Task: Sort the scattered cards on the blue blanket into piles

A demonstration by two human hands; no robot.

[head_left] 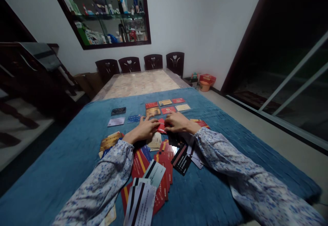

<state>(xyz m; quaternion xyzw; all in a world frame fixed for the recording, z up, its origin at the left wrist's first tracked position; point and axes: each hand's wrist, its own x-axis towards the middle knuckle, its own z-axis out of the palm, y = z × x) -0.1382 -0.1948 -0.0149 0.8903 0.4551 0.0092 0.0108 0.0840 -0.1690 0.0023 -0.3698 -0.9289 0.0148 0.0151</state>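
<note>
Red card (161, 126) in the head view lies between the left hand (144, 129) and the right hand (178, 122), both with curled fingers at its sides; whether either grips it, I cannot tell. Beige cards (155, 143) and a black magnetic-stripe card (182, 161) lie nearer the person on a blue cloth (64, 157).

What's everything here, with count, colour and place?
Table: one, tan, centre
Cloth: one, blue, on table
Red card: at least one, red, mid-cloth
Laid-out cards: about ten, mixed, toward cloth's far edge
Piled cards: many, mixed, foreground
Chairs: four, dark, table's far end
Cabinet: one, dark, in wall
Plush toy: one, purple, upper shelf
Small goods: many, mixed, cabinet shelves
Tub: one, orange, far floor
Box: one, red, by tub
Railing: one, dark, left
Sleeves: two, blue-flecked, foreground
Left hand, right hand: two, bare, at red card
</note>
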